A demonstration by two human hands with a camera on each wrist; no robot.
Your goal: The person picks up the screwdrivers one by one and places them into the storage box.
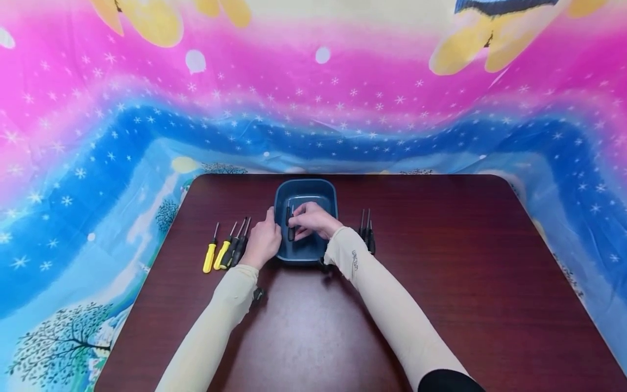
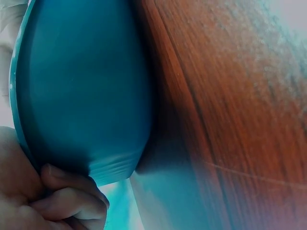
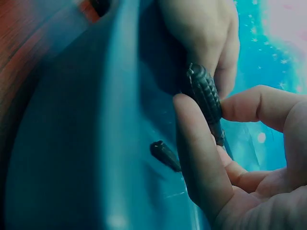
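A dark blue-grey plastic tray (image 1: 303,252) stands near the table's far edge. My left hand (image 1: 263,239) holds its left rim; in the left wrist view the curled fingers (image 2: 72,203) lie against the outer wall. Over the tray, my right hand (image 1: 314,219) pinches a small screwdriver (image 3: 206,96) by its ribbed black handle, between thumb and forefinger. Its shaft points toward the far side in the head view. A second black-handled screwdriver (image 3: 164,155) lies inside the tray, just beyond the right thumb in the right wrist view.
Left of the tray lie several screwdrivers, among them a yellow-handled one (image 1: 209,257) and a black-handled one (image 1: 239,251). More black-handled screwdrivers (image 1: 371,242) lie to the right, partly behind the right sleeve (image 1: 374,283). A patterned cloth (image 1: 313,109) hangs behind the brown table (image 1: 470,272).
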